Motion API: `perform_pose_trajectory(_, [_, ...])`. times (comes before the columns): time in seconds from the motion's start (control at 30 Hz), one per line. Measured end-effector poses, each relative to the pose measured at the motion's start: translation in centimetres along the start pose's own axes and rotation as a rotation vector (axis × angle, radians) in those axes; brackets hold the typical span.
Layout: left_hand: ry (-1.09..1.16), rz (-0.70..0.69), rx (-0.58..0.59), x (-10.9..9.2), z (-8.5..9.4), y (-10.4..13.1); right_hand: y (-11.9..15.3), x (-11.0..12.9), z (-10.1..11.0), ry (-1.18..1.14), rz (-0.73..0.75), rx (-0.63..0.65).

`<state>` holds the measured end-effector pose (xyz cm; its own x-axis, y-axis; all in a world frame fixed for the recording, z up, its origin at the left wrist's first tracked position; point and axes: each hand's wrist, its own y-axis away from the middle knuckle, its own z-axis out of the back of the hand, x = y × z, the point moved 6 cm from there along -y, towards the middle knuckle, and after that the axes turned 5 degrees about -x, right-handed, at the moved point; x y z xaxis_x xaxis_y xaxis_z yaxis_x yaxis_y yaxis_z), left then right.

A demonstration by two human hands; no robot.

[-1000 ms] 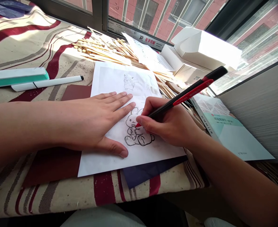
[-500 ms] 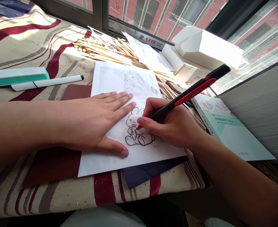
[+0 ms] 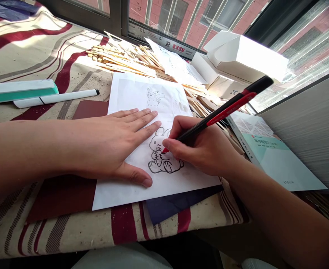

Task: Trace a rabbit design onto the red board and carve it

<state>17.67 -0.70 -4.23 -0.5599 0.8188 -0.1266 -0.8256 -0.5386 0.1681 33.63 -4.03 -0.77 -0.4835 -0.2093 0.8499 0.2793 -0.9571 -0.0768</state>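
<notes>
My left hand [image 3: 125, 144] lies flat on a white sheet of paper [image 3: 116, 196], fingers spread and thumb apart. My right hand [image 3: 196, 145] is closed around a black pen with a red clip [image 3: 223, 114], which slants up to the right. Its red tip end meets a rabbit drawing [image 3: 165, 153] in dark outline, on the paper between both hands; the rabbit holds a carrot. Farther up the same sheet is a thin-lined cartoon figure [image 3: 154, 97]. Beneath the paper are a dark red sheet [image 3: 66, 198] and a dark blue sheet [image 3: 178, 203].
At the left lie a white marker [image 3: 58, 98] and a white-and-green case [image 3: 18, 91]. Thin wooden sticks [image 3: 125, 59] are heaped by the window, near white boxes [image 3: 237, 59]. A pale green book [image 3: 276, 157] rests right of my right forearm. A striped cloth [image 3: 86, 231] covers the table.
Almost nothing differs. Both hands stay in place, and the pen tip remains at about the same spot on the rabbit drawing.
</notes>
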Motion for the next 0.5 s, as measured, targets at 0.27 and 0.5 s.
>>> perform_pose_trajectory(0.27, [0.01, -0.003, -0.009, -0.06, 0.02, 0.13, -0.07, -0.22, 0.02, -0.021, -0.008, -0.003])
perform_pose_trajectory(0.5, [0.024, -0.01, -0.023, 0.1, 0.0, 0.09, -0.05, -0.62, -0.32, -0.136, 0.0, 0.017])
